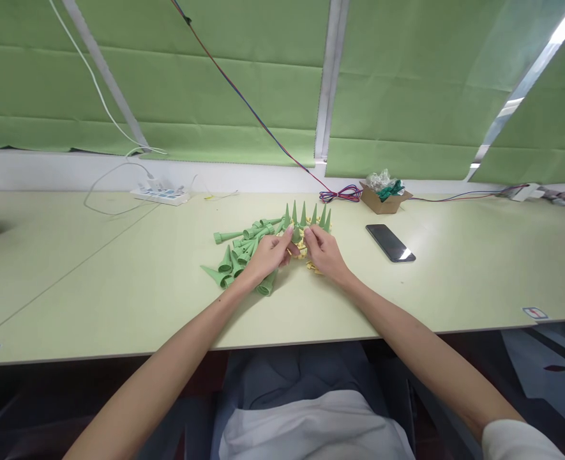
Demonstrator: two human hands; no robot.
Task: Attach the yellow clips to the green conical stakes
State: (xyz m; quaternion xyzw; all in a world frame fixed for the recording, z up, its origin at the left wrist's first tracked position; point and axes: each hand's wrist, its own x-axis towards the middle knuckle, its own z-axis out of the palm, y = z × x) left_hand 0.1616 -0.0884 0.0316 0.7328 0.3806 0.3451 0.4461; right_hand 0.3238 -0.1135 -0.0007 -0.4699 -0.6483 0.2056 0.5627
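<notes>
A heap of green plastic cones (237, 252) lies on the pale green table (119, 287), with several cones standing upright (306, 216) behind it. Small yellow pieces (302, 249) lie between my hands. My left hand (267, 255) has its fingers pinched on a green cone (295, 234) at the middle of the heap. My right hand (324, 250) meets it from the right, fingers closed on the same cone or a small piece against it; I cannot make out which.
A black phone (390, 243) lies right of the hands. A small cardboard box (385, 198) with wrapping stands behind it. A white power strip (160, 193) and cables lie at the back left. Red and blue wires (339, 193) run along the back edge.
</notes>
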